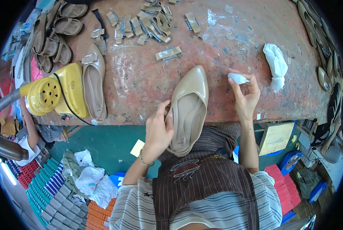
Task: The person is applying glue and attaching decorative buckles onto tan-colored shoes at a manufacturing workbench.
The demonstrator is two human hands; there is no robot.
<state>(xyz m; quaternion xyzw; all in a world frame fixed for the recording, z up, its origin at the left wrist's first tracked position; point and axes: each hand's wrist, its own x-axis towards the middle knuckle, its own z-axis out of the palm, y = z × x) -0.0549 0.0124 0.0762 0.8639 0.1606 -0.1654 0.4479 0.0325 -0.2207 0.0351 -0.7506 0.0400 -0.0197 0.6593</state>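
Note:
My left hand is closed on the side of a glossy beige pointed flat shoe, held at the table's near edge with its toe pointing away from me. No bow shows on this shoe's toe. To the right of it, my right hand pinches a small white wad between thumb and fingers; whether it is cloth or foam I cannot tell. A white cloth bundle, narrowed near its lower end, lies farther right. Beyond the shoe's toe rests a single beige bow piece.
Several more bow pieces are heaped at the back. A yellow lamp stands left, beside another beige flat with a bow. Sandals fill the far left, flats the right edge. Other people are at both sides.

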